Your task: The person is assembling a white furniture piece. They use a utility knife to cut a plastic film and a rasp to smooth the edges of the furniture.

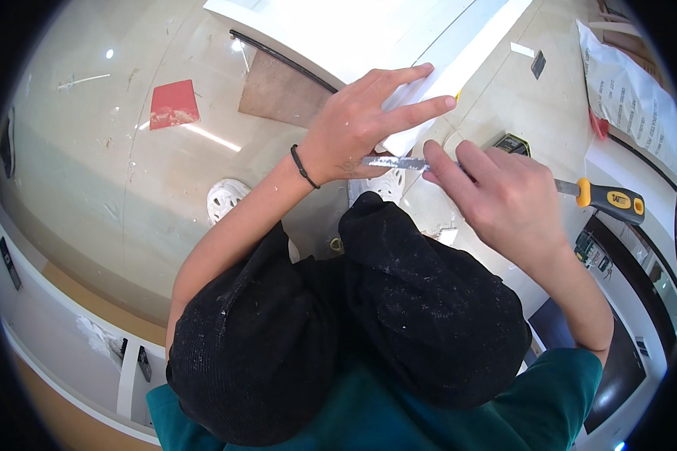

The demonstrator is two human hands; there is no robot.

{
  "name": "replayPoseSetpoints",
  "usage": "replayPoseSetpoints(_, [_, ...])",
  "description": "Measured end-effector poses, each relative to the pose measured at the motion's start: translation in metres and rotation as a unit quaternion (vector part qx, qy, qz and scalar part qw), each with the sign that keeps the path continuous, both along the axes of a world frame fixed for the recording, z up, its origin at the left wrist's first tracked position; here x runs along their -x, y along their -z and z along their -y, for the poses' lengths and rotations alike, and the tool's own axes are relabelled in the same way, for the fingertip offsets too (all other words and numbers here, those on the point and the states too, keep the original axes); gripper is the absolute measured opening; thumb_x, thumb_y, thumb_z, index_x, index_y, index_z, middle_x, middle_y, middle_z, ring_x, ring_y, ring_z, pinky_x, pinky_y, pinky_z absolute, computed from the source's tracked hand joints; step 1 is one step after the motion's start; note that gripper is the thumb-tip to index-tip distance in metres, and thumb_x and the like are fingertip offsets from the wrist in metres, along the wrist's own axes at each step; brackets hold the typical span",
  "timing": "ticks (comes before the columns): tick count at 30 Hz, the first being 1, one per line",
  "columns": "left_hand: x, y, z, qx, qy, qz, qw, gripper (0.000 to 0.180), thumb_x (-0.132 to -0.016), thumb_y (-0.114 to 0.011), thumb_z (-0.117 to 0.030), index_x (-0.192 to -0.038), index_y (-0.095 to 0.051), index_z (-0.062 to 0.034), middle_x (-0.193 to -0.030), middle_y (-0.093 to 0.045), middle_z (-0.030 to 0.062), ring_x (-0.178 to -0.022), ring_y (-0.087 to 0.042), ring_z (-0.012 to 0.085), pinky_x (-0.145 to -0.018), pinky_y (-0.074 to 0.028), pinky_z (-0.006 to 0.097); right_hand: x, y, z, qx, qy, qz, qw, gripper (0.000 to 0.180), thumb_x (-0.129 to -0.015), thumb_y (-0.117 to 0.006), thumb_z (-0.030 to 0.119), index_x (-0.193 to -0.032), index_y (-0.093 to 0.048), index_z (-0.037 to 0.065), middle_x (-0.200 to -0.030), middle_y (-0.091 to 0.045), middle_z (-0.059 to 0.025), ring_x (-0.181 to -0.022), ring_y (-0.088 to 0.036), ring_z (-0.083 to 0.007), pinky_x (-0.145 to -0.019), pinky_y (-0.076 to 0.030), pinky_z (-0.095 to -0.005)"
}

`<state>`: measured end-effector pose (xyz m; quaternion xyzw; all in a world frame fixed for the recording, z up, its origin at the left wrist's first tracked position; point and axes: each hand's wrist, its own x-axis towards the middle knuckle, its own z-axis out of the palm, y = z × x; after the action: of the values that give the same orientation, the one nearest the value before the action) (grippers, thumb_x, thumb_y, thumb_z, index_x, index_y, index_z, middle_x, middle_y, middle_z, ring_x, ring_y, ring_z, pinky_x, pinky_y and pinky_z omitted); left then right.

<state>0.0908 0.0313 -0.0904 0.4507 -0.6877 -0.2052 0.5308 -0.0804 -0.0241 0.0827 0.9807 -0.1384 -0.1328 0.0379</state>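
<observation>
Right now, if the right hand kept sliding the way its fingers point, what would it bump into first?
Probably the left hand. The right hand points left along the thin metal strip it pinches, and the left hand's thumb is on that strip's other end. Depth is hard to judge here.

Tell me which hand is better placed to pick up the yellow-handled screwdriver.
Probably the right hand. The screwdriver lies on the floor just beyond it on the right, while the left hand is pressed on the white panel, farther away. Both pinch a thin grey strip.
</observation>
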Motion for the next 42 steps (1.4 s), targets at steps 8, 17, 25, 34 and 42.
replayPoseSetpoints(8, [-0.001,0.002,0.001,-0.005,0.002,0.008,1.000,0.072,-0.072,-0.085,-0.026,-0.141,-0.065,-0.0236,-0.148,-0.057,0.0140,-0.120,-0.061,0.0322,-0.098,-0.054,0.039,0.001,0.004,0.003,-0.013,0.007,0.011,1.000,0.030,-0.090,-0.073,0.028,-0.117,-0.071,0.015,-0.075,-0.048,-0.0004,-0.058,-0.056,-0.0129,-0.051,-0.045,-0.0302])
replayPoseSetpoints(17, [-0.002,0.001,0.001,-0.014,0.004,0.023,1.000,0.074,-0.071,-0.086,-0.028,-0.141,-0.065,-0.0240,-0.148,-0.057,0.0137,-0.119,-0.061,0.0321,-0.097,-0.054,0.040,0.002,0.007,0.006,-0.016,0.002,0.014,1.000,0.029,-0.091,-0.072,0.028,-0.117,-0.070,0.016,-0.075,-0.050,0.0003,-0.060,-0.057,-0.0131,-0.051,-0.046,-0.0303])
replayPoseSetpoints(25, [-0.003,0.004,0.003,0.001,0.007,0.030,1.000,0.077,-0.074,-0.086,-0.023,-0.146,-0.060,-0.0218,-0.148,-0.057,0.0141,-0.119,-0.061,0.0338,-0.098,-0.054,0.041,0.009,0.012,0.003,-0.058,-0.002,0.019,0.998,0.030,-0.090,-0.073,0.025,-0.117,-0.070,0.013,-0.075,-0.051,-0.0003,-0.058,-0.057,-0.0130,-0.050,-0.046,-0.0306])
replayPoseSetpoints(34, [0.003,0.000,-0.037,-0.084,-0.087,-0.053,0.991,0.045,-0.078,-0.088,-0.031,-0.096,-0.057,-0.0057,-0.098,-0.061,0.0121,-0.085,-0.061,0.0283,-0.068,-0.049,0.037,0.011,-0.002,-0.023,-0.208,0.277,0.133,0.929,0.026,-0.099,-0.064,0.010,-0.122,-0.057,0.004,-0.082,-0.068,-0.0153,-0.063,-0.068,-0.0321,-0.054,-0.053,-0.0394])
replayPoseSetpoints(42, [0.010,-0.010,-0.064,-0.310,-0.012,-0.157,0.938,0.050,-0.086,-0.082,-0.043,-0.070,-0.053,-0.0064,-0.063,-0.053,0.0069,-0.047,-0.049,0.0197,-0.049,-0.040,0.038,-0.025,-0.019,-0.019,-0.083,0.212,-0.031,0.973,0.014,-0.103,-0.060,0.022,-0.106,-0.059,0.008,-0.075,-0.063,-0.0096,-0.057,-0.065,-0.0318,-0.049,-0.050,-0.0400])
